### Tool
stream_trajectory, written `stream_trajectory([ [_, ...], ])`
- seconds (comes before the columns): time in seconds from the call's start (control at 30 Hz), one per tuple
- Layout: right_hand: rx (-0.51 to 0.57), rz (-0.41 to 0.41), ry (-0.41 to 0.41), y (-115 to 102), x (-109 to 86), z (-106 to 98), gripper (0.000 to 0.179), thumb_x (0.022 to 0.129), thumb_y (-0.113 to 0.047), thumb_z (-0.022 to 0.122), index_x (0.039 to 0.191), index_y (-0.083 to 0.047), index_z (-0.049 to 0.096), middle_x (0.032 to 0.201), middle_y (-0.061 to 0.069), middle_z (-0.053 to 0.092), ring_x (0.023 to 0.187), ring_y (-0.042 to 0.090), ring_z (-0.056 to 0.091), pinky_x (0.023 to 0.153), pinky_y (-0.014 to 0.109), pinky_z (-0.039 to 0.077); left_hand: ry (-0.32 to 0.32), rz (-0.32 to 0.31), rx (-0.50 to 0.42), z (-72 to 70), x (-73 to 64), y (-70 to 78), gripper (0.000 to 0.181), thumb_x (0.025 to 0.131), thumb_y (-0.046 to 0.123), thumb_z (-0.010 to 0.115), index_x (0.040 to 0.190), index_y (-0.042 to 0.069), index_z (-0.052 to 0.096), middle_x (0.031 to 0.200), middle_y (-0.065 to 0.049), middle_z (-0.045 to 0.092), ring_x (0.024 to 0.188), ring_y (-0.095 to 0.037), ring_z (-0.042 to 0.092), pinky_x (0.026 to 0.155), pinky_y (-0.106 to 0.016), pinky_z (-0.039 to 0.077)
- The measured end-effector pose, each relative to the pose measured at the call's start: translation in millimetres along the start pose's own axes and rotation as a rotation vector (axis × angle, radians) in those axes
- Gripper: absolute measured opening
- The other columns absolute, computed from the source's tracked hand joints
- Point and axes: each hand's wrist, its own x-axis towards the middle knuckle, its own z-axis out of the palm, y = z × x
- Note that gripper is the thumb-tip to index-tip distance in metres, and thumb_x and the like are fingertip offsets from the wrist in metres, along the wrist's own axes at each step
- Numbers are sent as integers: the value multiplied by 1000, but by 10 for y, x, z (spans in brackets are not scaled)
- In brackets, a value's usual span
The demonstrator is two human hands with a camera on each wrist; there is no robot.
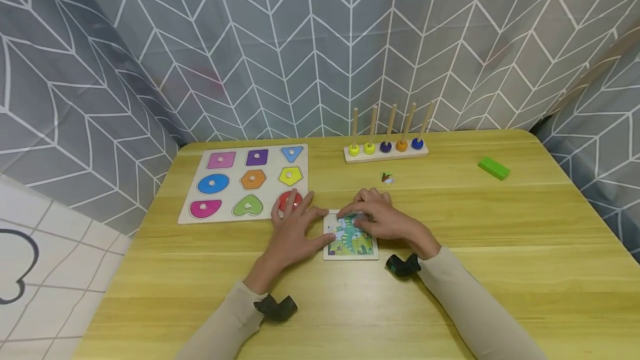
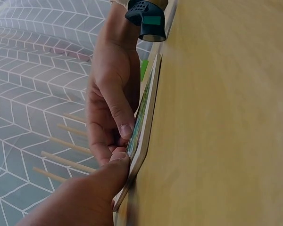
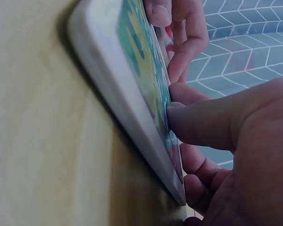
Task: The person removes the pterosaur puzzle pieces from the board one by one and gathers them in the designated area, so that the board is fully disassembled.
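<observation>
Dinosaur jigsaw (image 1: 349, 240) on table (image 1: 340, 310); shape-puzzle board (image 1: 235, 172) behind-left; peg stacker (image 1: 377, 156) behind, loose pieces (image 1: 387, 179) between; block (image 1: 494, 168) farther right.

Fingers (image 3: 198, 160) at picture puzzle (image 3: 144, 70), patterned curtain (image 3: 254, 52)

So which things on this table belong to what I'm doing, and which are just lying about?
In use:
dinosaur jigsaw, touched by left hand and right hand
loose piece, probably the jigsaw's

Lying about:
shape board
peg stacker
green block
</observation>
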Motion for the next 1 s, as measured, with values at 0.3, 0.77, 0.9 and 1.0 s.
stream_trajectory([
  [0.3, -24, -26, -13, -17, -6, -7, 38, 98, -10, 61, 126, -33, 72, 97, -3, 50, 88, 17, 32, 76, 39, 16, 2, 1, 6, 10, 4, -2, 54, 86, 64, 66, 129, 31, 66, 165, -9, 37, 159, -40, 8, 121, -66, -5],
  [0.77, 8, -9, -50, -50, -2, -26, 40, 96, -6, 57, 121, -33, 73, 99, -1, 49, 88, 18, 32, 75, 39, 15, 11, 14, 6, -14, 1, 14, 53, 86, 64, 67, 128, 32, 67, 165, -10, 37, 159, -42, 10, 120, -66, -4],
  [0.9, 18, 5, -57, -48, 0, -29, 39, 96, -7, 58, 120, -34, 73, 101, -2, 50, 90, 18, 34, 76, 39, 16, 11, 15, 9, -9, 4, 17, 53, 86, 64, 67, 128, 32, 67, 165, -9, 37, 159, -42, 10, 120, -66, -4],
  [1.0, 33, 6, -54, -39, 0, -26, 39, 96, -7, 59, 119, -34, 73, 100, -2, 51, 90, 18, 34, 76, 40, 16, 7, 12, 10, -7, 6, 20, 54, 86, 64, 67, 129, 32, 66, 165, -9, 37, 159, -41, 10, 121, -66, -5],
])
